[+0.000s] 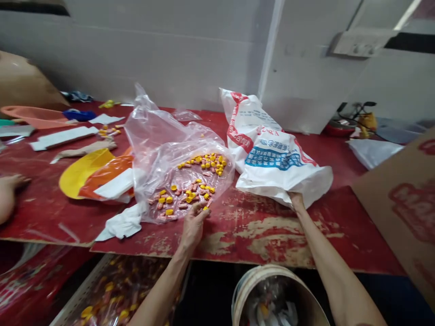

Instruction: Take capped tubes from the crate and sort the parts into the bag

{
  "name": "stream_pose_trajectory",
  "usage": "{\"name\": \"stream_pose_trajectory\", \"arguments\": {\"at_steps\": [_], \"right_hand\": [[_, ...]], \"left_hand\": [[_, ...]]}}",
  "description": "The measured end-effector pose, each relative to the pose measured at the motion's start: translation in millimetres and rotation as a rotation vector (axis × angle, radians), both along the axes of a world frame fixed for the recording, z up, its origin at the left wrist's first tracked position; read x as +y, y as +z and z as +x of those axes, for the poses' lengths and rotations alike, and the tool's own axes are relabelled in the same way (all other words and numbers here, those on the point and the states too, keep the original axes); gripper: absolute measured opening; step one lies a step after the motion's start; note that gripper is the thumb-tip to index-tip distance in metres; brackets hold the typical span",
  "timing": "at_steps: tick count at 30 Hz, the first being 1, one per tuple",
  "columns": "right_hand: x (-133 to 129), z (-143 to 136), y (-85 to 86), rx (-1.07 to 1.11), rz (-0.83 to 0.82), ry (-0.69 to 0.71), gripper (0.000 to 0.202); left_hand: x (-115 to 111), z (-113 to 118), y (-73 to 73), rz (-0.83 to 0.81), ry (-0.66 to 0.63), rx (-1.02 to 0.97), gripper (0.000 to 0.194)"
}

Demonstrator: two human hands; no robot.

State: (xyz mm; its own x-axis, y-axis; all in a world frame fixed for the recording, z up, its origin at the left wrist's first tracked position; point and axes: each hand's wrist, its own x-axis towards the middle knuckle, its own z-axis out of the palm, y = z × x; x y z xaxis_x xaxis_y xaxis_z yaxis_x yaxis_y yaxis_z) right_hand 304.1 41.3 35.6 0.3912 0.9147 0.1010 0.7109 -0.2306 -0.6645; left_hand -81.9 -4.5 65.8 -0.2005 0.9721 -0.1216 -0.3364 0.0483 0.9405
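So from my end of the feed, my left hand (194, 222) is at the near edge of a clear bag (152, 163), fingers loosely curled by some small yellow and pink pieces (192, 195); can't tell whether it's pinching the film, a piece or nothing. My right hand (296, 200) is partly inside the mouth of a white sack (277, 158), fingertips hidden, so I can't tell if it's gripping in there either. As for doing this well, I'd keep the left fingers low and light, since that thin film looks like it'd crumple and send pieces rolling. On the right I'd spread the fingers to prop the mouth open and keep the wrist low, because the sack looks floppy and could fold over the hand. Looks-wise, the clear bag is wrinkly and see-through, lying just beyond my left fingers, with yellow caps and pinkish bits scattered across its lower part. The sack spreads up and away from my right wrist, white with red bands and a blue printed block. Further out, a white cloth (124, 222) and a yellow curved piece (83, 172) sit left of the clear bag, a bucket (239, 294) is below and between my forearms, and a cardboard box (397, 194) is off past my right arm, all around a scuffed red table (238, 235).
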Motion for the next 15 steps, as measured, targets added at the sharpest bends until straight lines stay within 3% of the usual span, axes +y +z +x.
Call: {"name": "stream_pose_trajectory", "arguments": {"at_steps": [3,6,8,11,15], "right_hand": [[-27,6,7.2,0.09,0.095,-0.044,0.033],[-66,0,19.0,0.158,0.197,-0.007,0.052],[-93,-12,30.3,0.206,0.223,0.086,0.058],[-127,-38,50.7,0.265,0.193,0.306,0.047],[-151,-69,70.7,0.275,0.147,0.611,0.035]], "left_hand": [[-23,14,1.4,-0.081,-0.099,-0.076,0.041],[-37,39,10.4,-0.066,-0.224,-0.097,0.039],[-44,60,17.6,-0.01,-0.284,-0.113,0.039],[-53,88,27.4,0.072,-0.391,-0.099,0.035],[-66,110,36.0,0.114,-0.459,-0.014,0.02]]}}
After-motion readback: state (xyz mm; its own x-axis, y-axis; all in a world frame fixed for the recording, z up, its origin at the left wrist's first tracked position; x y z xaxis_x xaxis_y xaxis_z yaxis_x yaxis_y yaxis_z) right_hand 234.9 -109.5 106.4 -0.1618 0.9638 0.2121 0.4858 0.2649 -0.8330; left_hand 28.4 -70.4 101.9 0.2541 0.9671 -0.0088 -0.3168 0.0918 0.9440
